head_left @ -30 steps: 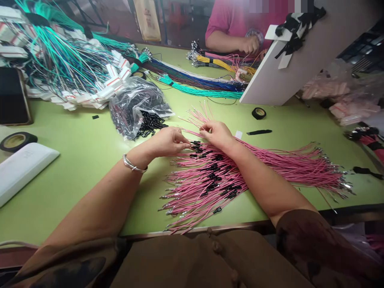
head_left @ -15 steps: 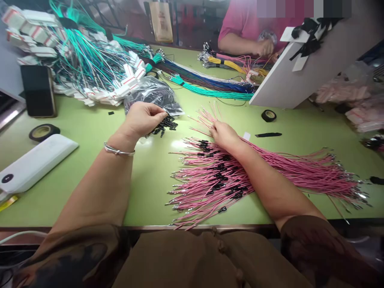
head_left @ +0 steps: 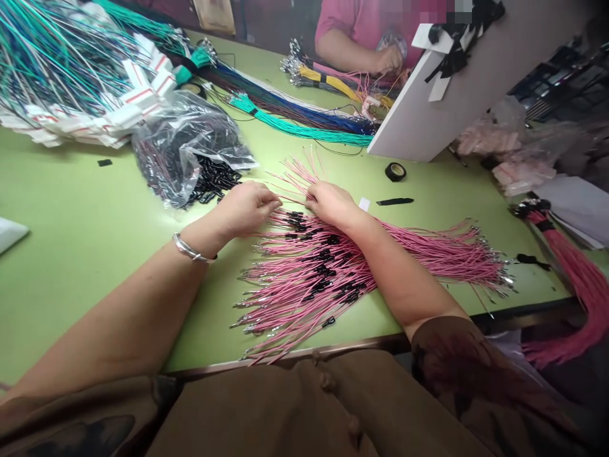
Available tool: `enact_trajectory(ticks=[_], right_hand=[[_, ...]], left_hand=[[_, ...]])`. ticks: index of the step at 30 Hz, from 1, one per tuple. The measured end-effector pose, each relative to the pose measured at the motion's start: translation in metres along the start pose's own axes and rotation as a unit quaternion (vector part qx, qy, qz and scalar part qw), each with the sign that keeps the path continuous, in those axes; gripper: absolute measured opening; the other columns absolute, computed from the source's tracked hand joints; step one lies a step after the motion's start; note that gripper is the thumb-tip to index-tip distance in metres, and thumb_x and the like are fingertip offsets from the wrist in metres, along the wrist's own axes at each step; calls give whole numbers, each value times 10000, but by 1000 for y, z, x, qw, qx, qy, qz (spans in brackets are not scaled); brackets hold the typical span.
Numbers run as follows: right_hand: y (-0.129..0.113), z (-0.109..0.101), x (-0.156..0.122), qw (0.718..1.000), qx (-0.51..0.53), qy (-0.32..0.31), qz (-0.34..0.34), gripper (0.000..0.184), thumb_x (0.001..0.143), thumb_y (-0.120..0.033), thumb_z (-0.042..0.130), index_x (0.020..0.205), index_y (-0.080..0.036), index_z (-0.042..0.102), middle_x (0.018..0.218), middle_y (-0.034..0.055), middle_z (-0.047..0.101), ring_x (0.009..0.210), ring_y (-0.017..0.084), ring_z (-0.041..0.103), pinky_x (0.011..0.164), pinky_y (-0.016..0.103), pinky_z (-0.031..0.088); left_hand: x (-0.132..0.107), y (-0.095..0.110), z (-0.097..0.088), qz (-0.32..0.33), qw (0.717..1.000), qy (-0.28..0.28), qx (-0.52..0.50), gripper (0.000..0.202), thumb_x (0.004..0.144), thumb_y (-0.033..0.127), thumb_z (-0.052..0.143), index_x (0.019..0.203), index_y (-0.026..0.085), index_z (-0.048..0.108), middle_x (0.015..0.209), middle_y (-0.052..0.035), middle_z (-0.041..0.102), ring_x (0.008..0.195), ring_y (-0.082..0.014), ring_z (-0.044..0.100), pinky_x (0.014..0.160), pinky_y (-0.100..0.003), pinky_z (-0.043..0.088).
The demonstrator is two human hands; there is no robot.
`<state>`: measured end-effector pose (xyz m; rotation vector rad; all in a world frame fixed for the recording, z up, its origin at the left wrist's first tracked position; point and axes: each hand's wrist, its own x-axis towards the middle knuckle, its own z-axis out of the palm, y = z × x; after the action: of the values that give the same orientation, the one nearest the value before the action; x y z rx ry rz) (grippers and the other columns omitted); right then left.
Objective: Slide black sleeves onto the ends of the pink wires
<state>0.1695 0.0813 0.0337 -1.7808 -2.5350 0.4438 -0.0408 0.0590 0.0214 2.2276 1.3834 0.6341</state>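
A spread of pink wires (head_left: 361, 266) with metal end terminals and small black sleeves lies fanned across the green table (head_left: 85, 228). My left hand (head_left: 245, 208) is pinched closed at the near end of the top wires, its fingertips on something small I cannot make out. My right hand (head_left: 330, 204) rests curled on the same wires, fingers pressed on one pink wire, a few centimetres from the left hand. A clear plastic bag (head_left: 183, 149) of small black sleeves, some spilled out (head_left: 214, 181), lies just left of my left hand.
Teal, blue and white-tagged wire bundles (head_left: 71, 76) pile at the far left. A tilted white board (head_left: 428, 108) stands far right, a tape roll (head_left: 395, 171) before it. Another person in a pink shirt (head_left: 361, 25) works across the table. A pink bundle (head_left: 575, 285) hangs off the right edge.
My left hand went to the spilled black sleeves by the bag and has come back to the pink wires, pinched closed. My right hand stayed on the wires. The view shifted.
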Motion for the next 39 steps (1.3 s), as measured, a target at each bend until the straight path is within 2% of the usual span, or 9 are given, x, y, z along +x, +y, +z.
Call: enact_trajectory(ticks=[4, 10, 15, 21, 25, 28, 31, 35, 39], right_hand=[[5, -3, 1, 1000, -13, 19, 18, 232, 936, -261, 477, 987, -139, 668, 1005, 136, 687, 854, 215, 600, 742, 305, 412], [17, -2, 1, 995, 33, 86, 23, 220, 940, -274, 473, 1007, -145, 637, 950, 100, 688, 797, 194, 576, 687, 289, 379], [8, -2, -4, 999, 34, 21, -13, 155, 857, -277, 596, 952, -180, 671, 902, 67, 696, 764, 180, 569, 667, 277, 365], [-5, 3, -7, 999, -28, -6, 21, 194, 907, -255, 517, 970, -173, 682, 975, 126, 706, 825, 231, 609, 712, 318, 389], [4, 1, -5, 999, -2, 46, 22, 236, 934, -247, 456, 1017, -156, 658, 1033, 140, 682, 836, 223, 594, 711, 312, 393], [14, 0, -2, 995, 44, 89, -8, 210, 918, -255, 477, 947, -150, 655, 914, 103, 683, 745, 186, 555, 661, 291, 369], [15, 4, 0, 992, 89, 84, -32, 148, 843, -241, 551, 808, -155, 666, 735, 51, 658, 630, 153, 505, 606, 279, 343], [6, 11, -1, 986, 122, 113, -34, 185, 816, -281, 570, 772, -170, 711, 676, 39, 664, 617, 155, 520, 613, 282, 356], [-1, 17, -3, 978, 166, 124, -27, 199, 793, -293, 580, 795, -177, 743, 707, 45, 691, 655, 164, 555, 648, 291, 385]], left_hand=[[-2, -7, 3, 11, 998, -5, 59, 287, 844, 314, 520, 862, 186, 776, 879, -84, 733, 896, -235, 632, 873, -364, 468], [-6, -7, 8, 30, 996, 17, 81, 344, 811, 361, 622, 1081, 182, 737, 940, -95, 693, 941, -243, 595, 920, -384, 447], [-10, -6, 15, 47, 993, 18, 105, 457, 772, 282, 635, 1210, 153, 619, 1009, -106, 644, 1018, -276, 547, 961, -421, 410], [-12, -12, 18, 23, 994, -7, 109, 458, 738, 315, 673, 1163, 154, 620, 1012, -114, 619, 1027, -297, 527, 949, -433, 405], [-13, -11, 18, 37, 992, -2, 122, 332, 774, 325, 663, 1066, 171, 703, 988, -108, 612, 1006, -278, 524, 952, -418, 406], [-15, -3, 15, 59, 989, -15, 131, 217, 815, 293, 626, 951, 188, 759, 916, -100, 629, 942, -255, 543, 922, -400, 416], [-19, 12, 12, 69, 986, -54, 141, 234, 855, 233, 550, 868, 167, 774, 801, -98, 651, 830, -225, 571, 820, -355, 442], [-19, 26, -1, 53, 980, -117, 151, 284, 850, 163, 498, 793, 167, 776, 776, -98, 702, 741, -203, 603, 724, -332, 448], [-18, 17, -30, -27, 992, -54, 110, 241, 844, 174, 546, 878, 189, 784, 891, -79, 754, 805, -197, 652, 790, -318, 474]])
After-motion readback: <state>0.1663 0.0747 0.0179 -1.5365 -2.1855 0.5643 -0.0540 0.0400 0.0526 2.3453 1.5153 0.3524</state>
